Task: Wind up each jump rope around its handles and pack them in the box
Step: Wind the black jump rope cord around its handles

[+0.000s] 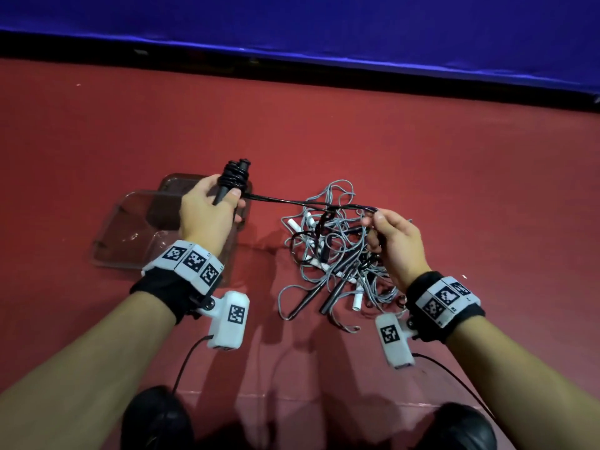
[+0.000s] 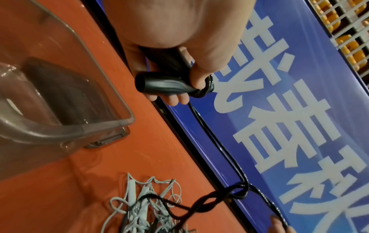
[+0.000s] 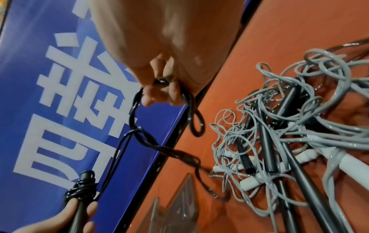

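Between the two hands a black rope (image 1: 292,201) runs taut above the red floor (image 1: 357,131). At its left end, the left hand (image 1: 207,209) has its fingers curled tight round a pair of black handles (image 1: 232,180), held together and pointing toward twelve o'clock, with several turns of rope already coiled near their tips. The left wrist view adds what the head view hides: the blunt butt end of one handle (image 2: 159,85) sticking out past the thumb.

At the three o'clock end, the right hand (image 1: 394,241) pinches the rope between thumb and fingertips (image 3: 157,94); only the right wrist view shows the loop hanging there and the rope twisted on itself below it.

Under the right hand lies a tangled pile of jump ropes (image 1: 337,261), grey cords with white and dark handles. At nine o'clock from the pile, beneath the left hand, sits a clear plastic box (image 1: 130,235) with nothing visible inside it. A blue banner (image 2: 279,126) with large white characters, legible only from the wrists, runs along the far edge.
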